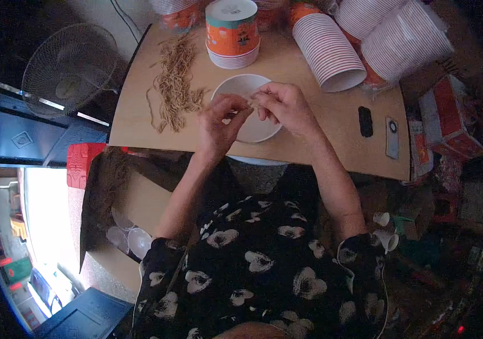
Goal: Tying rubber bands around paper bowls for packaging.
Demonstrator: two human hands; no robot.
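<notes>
My left hand [220, 125] and my right hand [288, 109] meet over a white round bowl [258, 133] at the table's front edge. Both are closed in a pinch, fingertips nearly touching. Whatever sits between them is too small and blurred to name. Left of the bowl lies a loose pile of tan, twine-like strands [175, 79]. Just beyond the bowl, a stack of upside-down paper tubs [232, 37], orange and teal with white rims, stands on the table.
A long stack of striped white tubs [326, 52] lies at the back right, with bagged stacks [402, 42] beside it. A black phone-shaped object [365, 121] and a pale slim device [392, 138] rest at the right edge. At the left stand a fan [69, 70] and a red box [83, 164].
</notes>
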